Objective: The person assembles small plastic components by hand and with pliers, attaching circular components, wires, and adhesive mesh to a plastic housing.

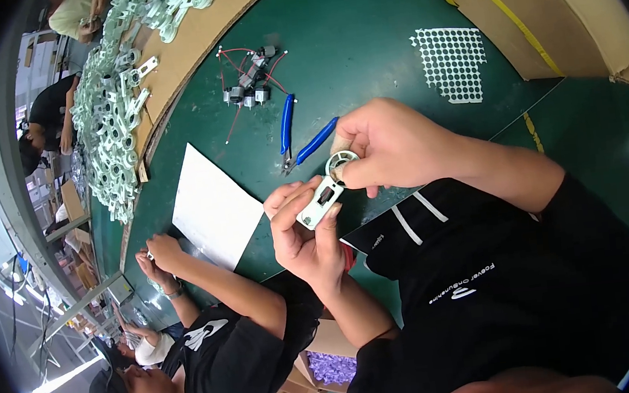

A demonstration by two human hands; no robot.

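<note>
Left hand (304,231) grips oblong pale-green casing (311,213), dark slot (326,195); right hand (385,144) pinches its ring end (329,164); blue-handled pliers (287,127) beyond hands.

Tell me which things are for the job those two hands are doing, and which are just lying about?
For the job:
- pale green part, held by the left hand and right hand
- probably the pile of similar parts

Lying about, though some may be needed:
- blue-handled cutters
- small motors with red wires
- white paper
- spotted white sheet
</note>
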